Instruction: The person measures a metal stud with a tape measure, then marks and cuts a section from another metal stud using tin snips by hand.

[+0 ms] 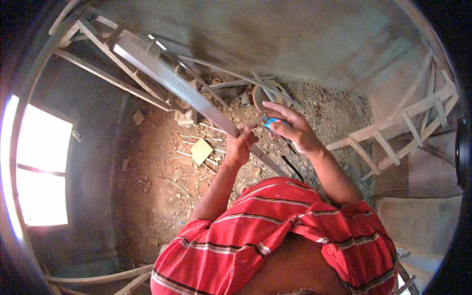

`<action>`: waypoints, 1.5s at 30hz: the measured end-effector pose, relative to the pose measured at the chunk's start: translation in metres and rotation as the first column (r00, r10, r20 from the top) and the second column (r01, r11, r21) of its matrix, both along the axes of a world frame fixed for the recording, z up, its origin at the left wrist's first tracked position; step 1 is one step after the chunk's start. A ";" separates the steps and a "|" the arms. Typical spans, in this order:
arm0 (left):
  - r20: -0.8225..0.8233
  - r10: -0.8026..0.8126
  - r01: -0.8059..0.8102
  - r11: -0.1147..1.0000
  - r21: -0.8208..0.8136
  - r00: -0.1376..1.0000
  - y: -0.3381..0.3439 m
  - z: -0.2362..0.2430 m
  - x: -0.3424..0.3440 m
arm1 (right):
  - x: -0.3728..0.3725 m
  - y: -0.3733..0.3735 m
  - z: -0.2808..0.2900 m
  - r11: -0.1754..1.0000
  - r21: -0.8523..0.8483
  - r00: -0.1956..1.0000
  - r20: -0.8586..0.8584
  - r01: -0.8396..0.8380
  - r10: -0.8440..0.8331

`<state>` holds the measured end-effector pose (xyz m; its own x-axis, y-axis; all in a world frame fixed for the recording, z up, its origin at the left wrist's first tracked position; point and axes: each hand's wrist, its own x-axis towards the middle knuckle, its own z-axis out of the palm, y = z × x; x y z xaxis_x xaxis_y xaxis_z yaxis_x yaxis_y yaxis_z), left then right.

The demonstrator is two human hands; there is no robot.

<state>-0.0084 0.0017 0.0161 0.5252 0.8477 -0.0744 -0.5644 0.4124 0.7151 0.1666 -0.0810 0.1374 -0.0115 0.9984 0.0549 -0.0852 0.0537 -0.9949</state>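
My left hand (241,143) grips a long grey metal straightedge bar (172,81) that runs from the upper left down past my hands toward my chest. Close beside it on the right, my right hand (290,127) holds a small blue tool with a red part (273,122), its tip near the bar. Both forearms come up out of my red striped shirt.
The ground below is red dirt and gravel strewn with wood scraps, sticks and a square piece of cardboard (201,150). Wooden scaffold frames (403,123) stand at right and upper left. A bright window opening (42,172) is at left. Grey plastered wall lies ahead.
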 end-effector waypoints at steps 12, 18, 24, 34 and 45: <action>-0.187 0.019 -0.005 0.997 0.076 0.982 -0.017 0.035 0.013 | -0.009 -0.011 -0.015 0.993 0.114 0.906 0.422 -0.020 -0.030; -0.119 0.154 -0.153 0.988 0.016 0.981 -0.001 0.008 0.013 | 0.019 -0.043 -0.031 0.998 -0.045 0.859 0.511 0.048 -0.018; 0.010 0.114 -0.114 0.993 0.043 0.993 0.019 -0.004 -0.001 | 0.032 -0.074 -0.042 0.972 -0.230 0.989 0.148 0.050 -0.016; -0.007 -0.194 0.189 0.945 0.268 0.981 -0.013 -0.037 0.025 | 0.006 -0.042 0.051 0.991 0.094 0.904 -0.409 -0.092 0.122; -0.159 -0.238 0.284 0.861 0.421 0.958 -0.029 -0.018 0.017 | -0.039 0.004 0.121 0.982 0.138 0.865 -0.470 -0.127 0.177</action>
